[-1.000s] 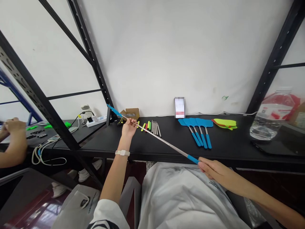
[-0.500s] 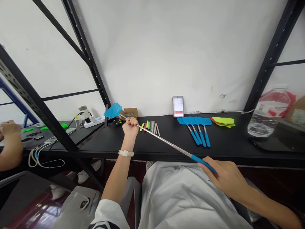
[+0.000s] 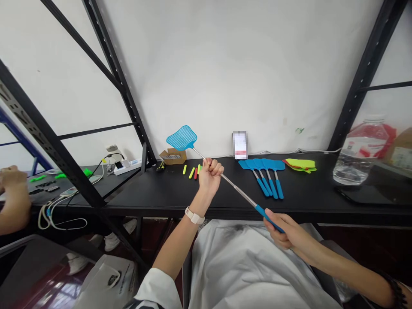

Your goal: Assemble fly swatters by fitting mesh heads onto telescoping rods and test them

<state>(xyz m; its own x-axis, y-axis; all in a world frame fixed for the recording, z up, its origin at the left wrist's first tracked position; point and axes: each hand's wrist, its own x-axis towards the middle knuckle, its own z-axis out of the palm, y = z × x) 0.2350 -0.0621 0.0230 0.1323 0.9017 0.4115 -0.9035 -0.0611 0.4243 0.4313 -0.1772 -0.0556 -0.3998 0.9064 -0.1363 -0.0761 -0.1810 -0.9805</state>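
A fly swatter (image 3: pixel 183 138) with a blue mesh head and a metal telescopic rod slants across the front of me. My left hand (image 3: pixel 210 174) is closed round the rod a short way below the head. Lower right, my right hand (image 3: pixel 281 231) is wrapped round the blue handle. On the black table (image 3: pixel 141 189) to the right lie several blue fly swatters (image 3: pixel 273 165) side by side, their rods short. Beside them rests a stack of yellow-green and red swatter heads (image 3: pixel 301 165). Behind my left hand are small yellow, green and red sticks (image 3: pixel 192 173).
A phone (image 3: pixel 240 145) leans against the wall. At the right stand a large water bottle (image 3: pixel 355 150) and a dark flat device (image 3: pixel 370 195). An open cardboard box (image 3: pixel 173 157) sits at the back left, near a power strip (image 3: pixel 128 166). Another person's hand (image 3: pixel 13 180) is far left.
My left hand has moved right, bringing the swatter head right and slightly up. The rod between my hands is shorter. My right hand has shifted slightly left.
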